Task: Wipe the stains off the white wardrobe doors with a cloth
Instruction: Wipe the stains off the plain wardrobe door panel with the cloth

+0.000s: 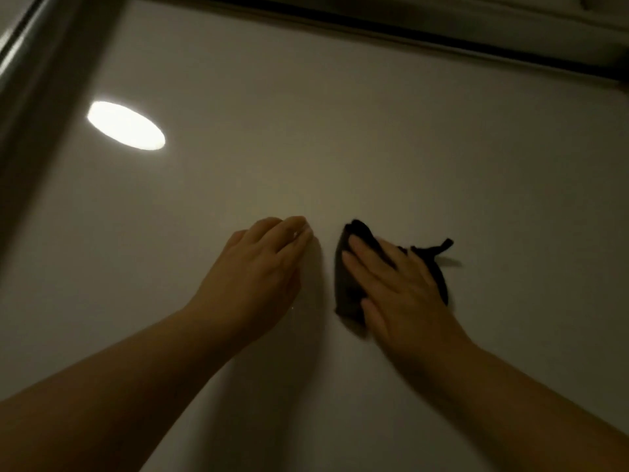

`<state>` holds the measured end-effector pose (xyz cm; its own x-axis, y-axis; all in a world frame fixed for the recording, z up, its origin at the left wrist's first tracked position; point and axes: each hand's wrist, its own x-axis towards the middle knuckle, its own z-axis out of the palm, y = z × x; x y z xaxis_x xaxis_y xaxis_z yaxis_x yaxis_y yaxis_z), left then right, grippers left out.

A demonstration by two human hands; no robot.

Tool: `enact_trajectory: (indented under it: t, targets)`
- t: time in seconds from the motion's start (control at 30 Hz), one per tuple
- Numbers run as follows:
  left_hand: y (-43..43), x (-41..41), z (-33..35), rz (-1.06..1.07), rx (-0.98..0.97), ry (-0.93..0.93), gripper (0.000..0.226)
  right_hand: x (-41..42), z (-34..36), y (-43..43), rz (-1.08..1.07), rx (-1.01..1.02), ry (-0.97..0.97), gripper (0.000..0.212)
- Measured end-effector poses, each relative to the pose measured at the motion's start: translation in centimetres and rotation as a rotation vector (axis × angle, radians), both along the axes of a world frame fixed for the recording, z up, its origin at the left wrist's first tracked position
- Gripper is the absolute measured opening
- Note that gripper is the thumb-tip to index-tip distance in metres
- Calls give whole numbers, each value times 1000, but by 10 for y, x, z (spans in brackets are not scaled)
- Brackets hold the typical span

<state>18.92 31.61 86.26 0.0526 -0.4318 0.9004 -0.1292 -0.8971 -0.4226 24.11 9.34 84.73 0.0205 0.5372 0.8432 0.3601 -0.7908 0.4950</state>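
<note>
1. Forearms reach up from the lower edge of view, both hands raised against the white wardrobe door (374, 137), which fills almost the whole picture.
2. Right hand (398, 284) lies flat with fingers spread, pressing a dark cloth (345, 287) onto the door panel; it is not clenched, only pinning the cloth under palm and fingers.
3. Cloth is bunched, its long axis roughly up and down the door. Most of it sticks out past the fingertips on the side toward the other hand, and a thin tail pokes out toward the door's right edge.
4. Left hand (262, 267) holds nothing. Its fingers are loosely curled with the tips at the panel, just beside the cloth but apart from it, probably steadying the door.
5. Right hand is the working one, so the next stroke likely runs from where the cloth sits, across bare panel.
6. No stain can be made out in this dim light, so how much is left to wipe is uncertain.
7. Farther up, a bright oval light reflection (126, 126) sits near the door's left edge, beside a dark frame strip (51, 83).
8. Along the top edge runs a dark track (442, 32).
9. No containers are in sight.
</note>
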Motion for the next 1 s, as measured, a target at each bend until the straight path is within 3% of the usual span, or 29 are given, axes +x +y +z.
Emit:
enact_trajectory:
  t: [0.07,0.27,0.37,0.47,0.67,0.9,1.0]
  targets:
    - [15,-3,-2,9,-1,10,53,1,5,-10,13,9,-10,56]
    - [49,-12,4,-32,-69,7,52,-9,85,60,-43,416,97,55]
    - [63,-17,10,-51,-102,-28,52,-19,84,121,-60,328,77,57]
    - [77,-22,9,-53,-125,-69,51,-26,41,160,39,173,81,61]
    - [103,-29,-16,0,-124,4,50,-21,-24,132,79,-115,-3,59]
    - [127,-43,-18,82,-178,12,62,-24,71,145,-32,279,89,55]
    - [128,-44,-10,76,-230,-3,60,-38,68,189,4,199,107,59]
